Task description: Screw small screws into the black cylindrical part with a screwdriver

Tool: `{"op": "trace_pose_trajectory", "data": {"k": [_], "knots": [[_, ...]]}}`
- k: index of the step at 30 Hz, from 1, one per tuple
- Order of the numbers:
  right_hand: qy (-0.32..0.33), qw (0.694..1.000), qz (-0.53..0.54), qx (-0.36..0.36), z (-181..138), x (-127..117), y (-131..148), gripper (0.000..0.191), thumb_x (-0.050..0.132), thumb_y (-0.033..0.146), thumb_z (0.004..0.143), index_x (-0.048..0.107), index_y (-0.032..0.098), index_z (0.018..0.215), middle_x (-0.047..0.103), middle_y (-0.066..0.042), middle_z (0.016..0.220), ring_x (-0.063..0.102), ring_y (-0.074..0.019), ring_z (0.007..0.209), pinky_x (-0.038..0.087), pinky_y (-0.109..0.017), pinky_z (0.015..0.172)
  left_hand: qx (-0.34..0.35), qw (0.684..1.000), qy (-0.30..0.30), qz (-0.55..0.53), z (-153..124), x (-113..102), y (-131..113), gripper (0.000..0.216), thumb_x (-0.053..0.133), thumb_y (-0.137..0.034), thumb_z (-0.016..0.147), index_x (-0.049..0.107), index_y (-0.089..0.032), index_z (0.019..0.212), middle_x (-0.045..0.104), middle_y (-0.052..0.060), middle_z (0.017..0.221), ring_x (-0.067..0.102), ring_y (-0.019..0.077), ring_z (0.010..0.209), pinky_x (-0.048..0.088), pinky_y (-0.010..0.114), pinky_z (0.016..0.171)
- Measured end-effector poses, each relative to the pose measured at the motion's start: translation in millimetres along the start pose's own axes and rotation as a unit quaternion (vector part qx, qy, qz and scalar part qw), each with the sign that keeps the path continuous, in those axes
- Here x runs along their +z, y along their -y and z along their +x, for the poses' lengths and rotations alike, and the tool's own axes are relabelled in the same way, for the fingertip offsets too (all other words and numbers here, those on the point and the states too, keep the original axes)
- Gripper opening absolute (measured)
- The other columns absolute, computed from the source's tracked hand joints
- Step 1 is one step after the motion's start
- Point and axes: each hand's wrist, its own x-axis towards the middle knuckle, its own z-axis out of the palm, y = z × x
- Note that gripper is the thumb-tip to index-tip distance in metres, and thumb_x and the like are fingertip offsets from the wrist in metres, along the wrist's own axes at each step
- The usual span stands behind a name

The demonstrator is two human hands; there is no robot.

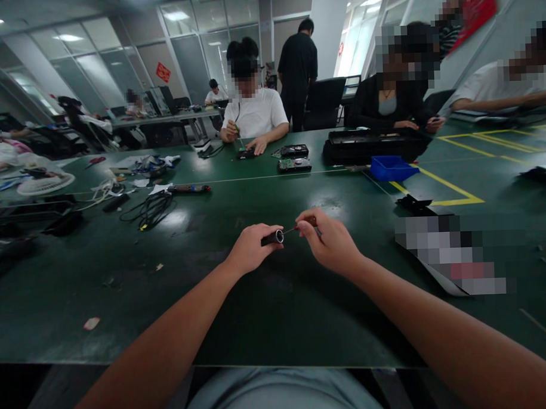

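Note:
My left hand [252, 247] is closed round a short black handle [273, 237] with a silver collar that faces right. My right hand [330, 241] pinches a thin metal bit with a red end [296, 229], its tip right at the collar's opening. Both hands hover just above the dark green table [280, 299], in the middle of the view. My forearms reach in from the bottom edge.
Hard drives [295, 164] and a blue bin [392, 168] lie further back; a black tray [372, 146] is beside them. Cables [150, 210] and a screwdriver [189, 188] lie to the left. A flat black piece [414, 204] sits at right. Other people sit across the table.

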Motion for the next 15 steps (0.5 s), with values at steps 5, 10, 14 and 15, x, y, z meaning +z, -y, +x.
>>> {"op": "trace_pose_trajectory", "data": {"k": [5, 10, 14, 15], "knots": [[-0.013, 1.0, -0.017, -0.001, 0.8, -1.2, -1.5, 0.013, 0.043, 0.028, 0.098, 0.053, 0.019, 0.098, 0.067, -0.004, 0.077, 0.064, -0.0175, 0.067, 0.043, -0.029, 0.064, -0.012, 1.0, -0.003, 0.003, 0.4, -1.3, -0.5, 0.039, 0.072, -0.029, 0.085, 0.065, -0.027, 0.123, 0.067, 0.003, 0.112, 0.061, 0.0218, 0.103, 0.044, 0.038, 0.095], [-0.002, 0.999, -0.03, 0.01, 1.4, -1.8, -1.8, 0.014, 0.043, 0.028, 0.098, 0.053, 0.019, 0.098, 0.066, -0.005, 0.076, 0.064, -0.0184, 0.067, 0.043, -0.03, 0.063, -0.009, 1.0, -0.004, 0.005, 0.3, -0.2, 2.1, 0.04, 0.072, -0.029, 0.085, 0.064, -0.027, 0.124, 0.067, 0.003, 0.111, 0.061, 0.0211, 0.103, 0.044, 0.038, 0.096], [-0.003, 0.999, -0.036, 0.016, 1.8, -1.9, -2.4, 0.014, 0.042, 0.029, 0.098, 0.053, 0.019, 0.098, 0.066, -0.004, 0.077, 0.062, -0.0182, 0.066, 0.043, -0.03, 0.063, -0.011, 1.0, -0.005, 0.01, 0.2, -0.1, 2.6, 0.04, 0.072, -0.029, 0.085, 0.064, -0.028, 0.124, 0.067, 0.003, 0.111, 0.061, 0.0212, 0.104, 0.044, 0.038, 0.096], [-0.004, 0.999, -0.038, 0.018, 1.9, -1.9, -2.5, 0.015, 0.042, 0.029, 0.098, 0.053, 0.019, 0.098, 0.066, -0.004, 0.076, 0.062, -0.0182, 0.066, 0.043, -0.03, 0.063, -0.013, 1.0, -0.003, 0.011, 0.1, -0.5, 2.2, 0.04, 0.072, -0.029, 0.085, 0.064, -0.028, 0.124, 0.067, 0.003, 0.111, 0.061, 0.0215, 0.103, 0.044, 0.039, 0.096]]}}
